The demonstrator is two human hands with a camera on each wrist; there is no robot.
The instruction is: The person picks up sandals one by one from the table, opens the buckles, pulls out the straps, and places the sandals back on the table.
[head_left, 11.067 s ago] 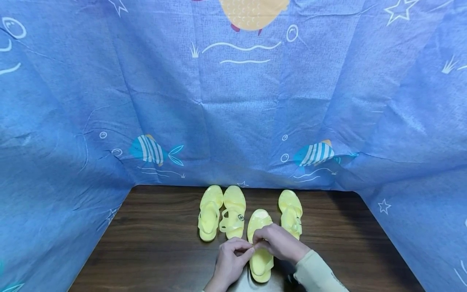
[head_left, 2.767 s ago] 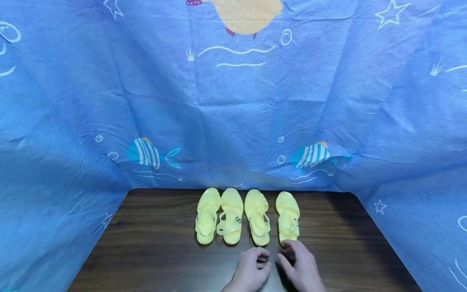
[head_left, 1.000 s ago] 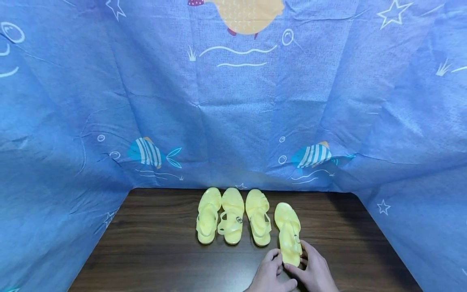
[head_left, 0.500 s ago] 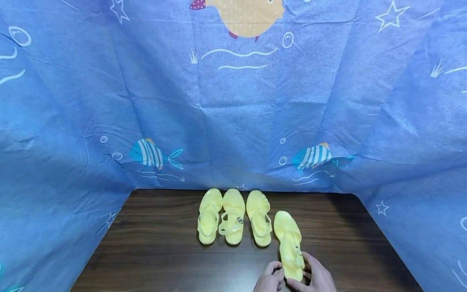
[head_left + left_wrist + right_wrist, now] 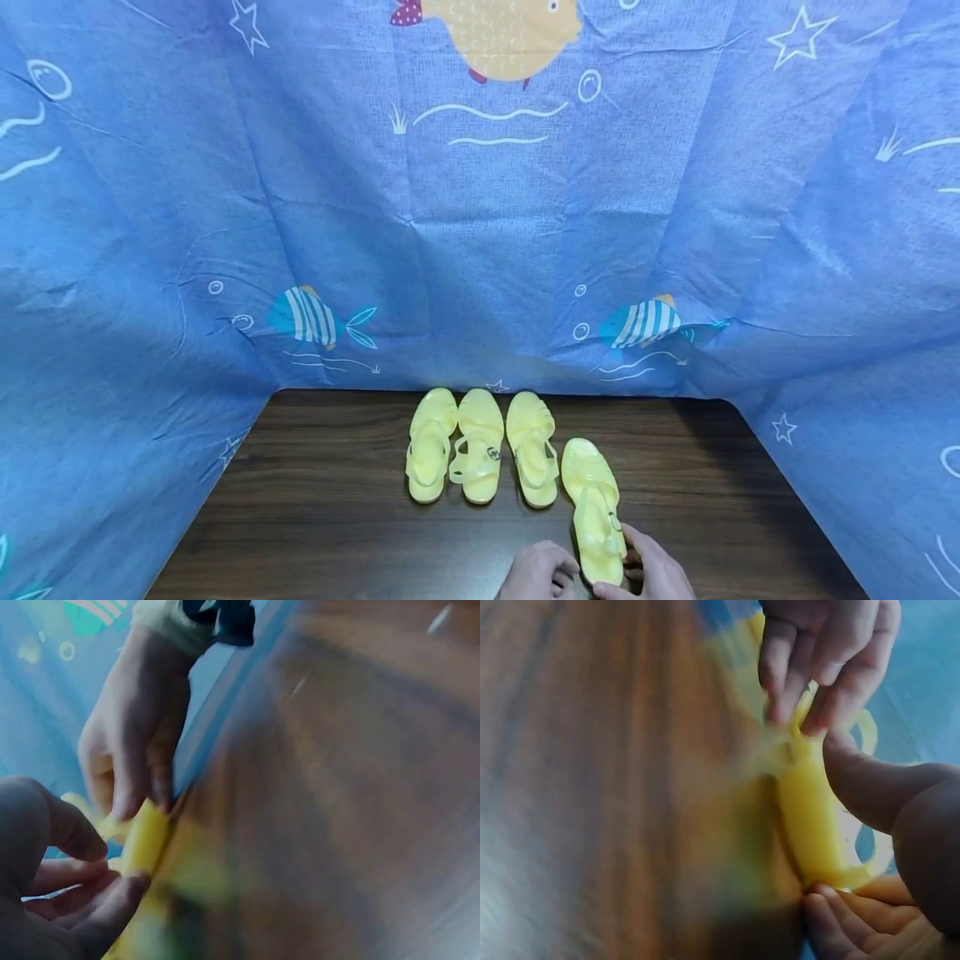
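Note:
A pale yellow jelly sandal point(image 5: 591, 483) lies on the dark wooden table, nearer to me than the others, its toe pointing away and its heel tilted slightly right. At its heel my right hand point(image 5: 654, 572) grips the right side, thumb at the back end. My left hand point(image 5: 537, 572) is at the heel's left edge with curled fingers. In the left wrist view, the left thumb and fingers close on a yellow part of the sandal point(image 5: 146, 838). From the right wrist, the left fingers point(image 5: 825, 667) meet by the strap; what exactly they pinch is partly hidden.
Three matching sandals stand side by side near the table's back edge: a left one point(image 5: 429, 454), a middle one point(image 5: 478, 446) with a dark round mark on its strap, and a right one point(image 5: 532, 454). A blue fish-print cloth point(image 5: 487, 250) encloses the table point(image 5: 322, 517).
Since the earlier frames, the third sandal has been set in the back row. The rightmost sandal has been drawn toward me, both hands at its heel, and has shifted slightly nearer still.

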